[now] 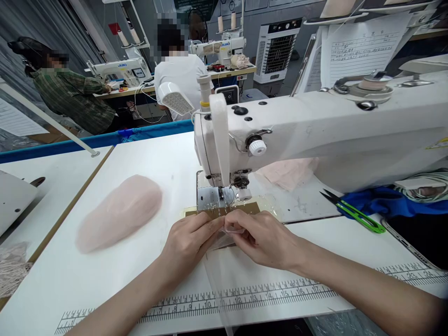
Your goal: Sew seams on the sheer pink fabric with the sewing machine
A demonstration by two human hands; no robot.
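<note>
My left hand [191, 238] and my right hand [264, 238] meet just in front of the sewing machine [210, 144], below its presser foot [221, 193]. Between their fingertips is a thin, sheer pale pink fabric [221, 241], pinched by both. A narrow see-through length of it seems to hang down over the table's front edge. The fingers rest by a brown strip [254, 207] taped in front of the metal needle plate [206, 198]. How the fabric is folded inside the right fingers is partly hidden.
A pale pink sheer piece [121, 212] lies to the left; another [290, 172] sits under the machine arm. Green thread snips [353, 212], blue cloth [371, 200] and a phone-like dark device [416, 238] are at right. A printed ruler [252, 298] runs along the front. Two people work beyond.
</note>
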